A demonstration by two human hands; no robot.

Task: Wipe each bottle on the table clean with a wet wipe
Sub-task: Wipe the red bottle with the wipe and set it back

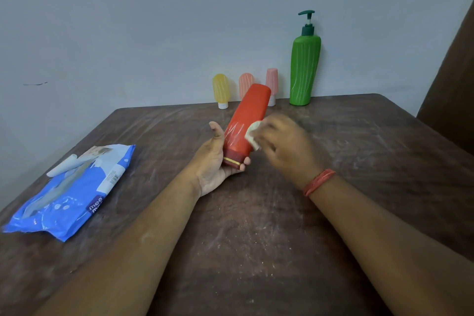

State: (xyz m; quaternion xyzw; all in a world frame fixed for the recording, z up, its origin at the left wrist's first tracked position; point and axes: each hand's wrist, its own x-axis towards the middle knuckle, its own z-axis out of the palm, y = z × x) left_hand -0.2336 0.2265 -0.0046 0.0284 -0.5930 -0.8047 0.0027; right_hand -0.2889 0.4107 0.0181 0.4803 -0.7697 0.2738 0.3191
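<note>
The left hand (218,161) is raised above the middle of the table (269,226), palm turned inward, with the thumb pointing up along one side of the red bottle (245,123) and the fingers curled under its dark red cap end, so the hand is closed around the bottle. The bottle tilts up and away from the person, cap end low and near, flat bottom high and far, with thin white streaks on its side. The right hand (284,143), blurred, comes in from the right with its back to the camera and its fingers bunched around a crumpled white wipe (252,134), pressing it against the right side of the bottle just above the cap. A red band (319,181) circles the right wrist. At the left of the table lies a blue wipe pack (71,192), flat, its white flap lifted open at the far end. Along the far edge, against the wall, stand a yellow bottle (221,90), an orange bottle (245,83) and a pink bottle (272,79), each resting on its cap, the orange and pink ones partly hidden behind the red bottle. To their right stands a tall green pump bottle (304,69), upright.
</note>
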